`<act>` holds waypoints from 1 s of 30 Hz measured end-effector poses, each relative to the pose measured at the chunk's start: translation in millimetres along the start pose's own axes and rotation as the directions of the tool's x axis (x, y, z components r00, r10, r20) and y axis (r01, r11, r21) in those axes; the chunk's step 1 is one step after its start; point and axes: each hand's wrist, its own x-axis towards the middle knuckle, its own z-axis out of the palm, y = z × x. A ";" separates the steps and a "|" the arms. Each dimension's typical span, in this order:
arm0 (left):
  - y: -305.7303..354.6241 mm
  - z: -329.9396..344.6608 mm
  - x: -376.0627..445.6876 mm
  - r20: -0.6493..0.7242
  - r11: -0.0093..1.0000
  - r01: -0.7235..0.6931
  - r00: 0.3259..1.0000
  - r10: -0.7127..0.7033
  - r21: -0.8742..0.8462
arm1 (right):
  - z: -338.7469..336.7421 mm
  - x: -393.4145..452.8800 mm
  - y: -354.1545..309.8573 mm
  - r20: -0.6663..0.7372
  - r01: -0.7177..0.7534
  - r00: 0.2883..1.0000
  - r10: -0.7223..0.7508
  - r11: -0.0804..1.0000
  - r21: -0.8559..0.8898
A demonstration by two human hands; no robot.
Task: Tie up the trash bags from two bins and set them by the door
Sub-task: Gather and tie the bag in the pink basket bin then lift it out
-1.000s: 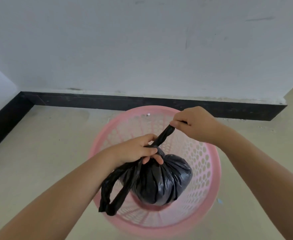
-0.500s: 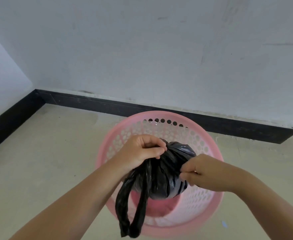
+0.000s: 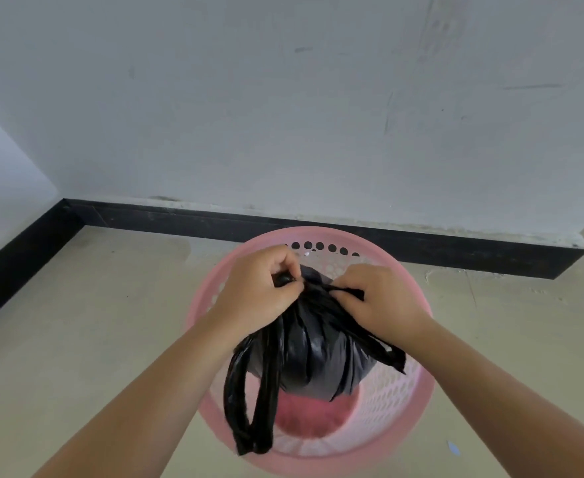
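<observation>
1. The wall [image 3: 283,98] with its black skirting board [image 3: 180,219] closes off the far edge of the floor [image 3: 94,322], meeting a side wall at the far-left corner.
2. A pink perforated bin [image 3: 418,305] stands on the floor just in front of the skirting, near the middle of that far edge.
3. The black trash bag [image 3: 318,357] hangs lifted over the bin's mouth, its bulging body above the pink bottom and not resting on it.
4. The left hand [image 3: 259,291] is clenched around a gathered strand at the bag's neck, and a long handle loop [image 3: 249,408] dangles below it over the bin's near rim.
5. The right hand [image 3: 376,301] pinches the other strand [image 3: 383,350], which trails off to the right.
6. The knot looks unfinished. If either pinch slips on the slick plastic, the crossing could loosen and the bag could drop back into the bin.
7. Pulling too hard on the thin twisted strands may tear them at the neck.
8. No door or second bin is in view.
</observation>
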 end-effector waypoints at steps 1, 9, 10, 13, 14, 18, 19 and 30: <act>-1.0 1.7 1.7 -0.078 0.995 0.002 0.997 0.005 0.097 | 0.1 0.6 -0.7 -0.008 -0.012 1.000 0.012 1.000 0.018; -14.0 22.1 12.0 -0.302 0.964 0.081 0.953 -0.001 0.253 | 3.1 0.5 -2.1 0.033 -0.096 0.995 0.092 0.981 0.171; -15.9 24.4 11.5 -0.267 0.972 0.122 0.961 -0.065 0.200 | 2.6 0.5 -0.7 0.043 -0.122 0.992 0.116 0.976 0.183; -13.1 25.5 15.3 -0.156 0.948 0.250 0.946 -0.283 -0.199 | 0.5 -1.1 6.1 0.043 -0.156 0.988 0.151 0.969 0.191; -10.7 24.2 15.8 -0.081 0.876 0.311 0.928 -0.364 -0.369 | 0.3 -1.7 7.8 0.033 -0.161 0.987 0.158 0.968 0.192; -4.7 21.5 13.1 0.071 0.663 0.377 0.895 -0.440 -0.647 | 0.3 -2.4 9.3 0.029 -0.192 0.981 0.190 0.963 0.190; -4.6 21.9 13.1 0.068 0.640 0.361 0.898 -0.435 -0.678 | 0.1 -2.1 9.2 0.025 -0.191 0.981 0.190 0.964 0.184; -19.2 22.7 6.2 0.022 0.792 0.343 0.922 -0.386 -0.505 | -0.4 -9.3 6.2 0.043 -0.086 0.996 0.082 0.991 0.107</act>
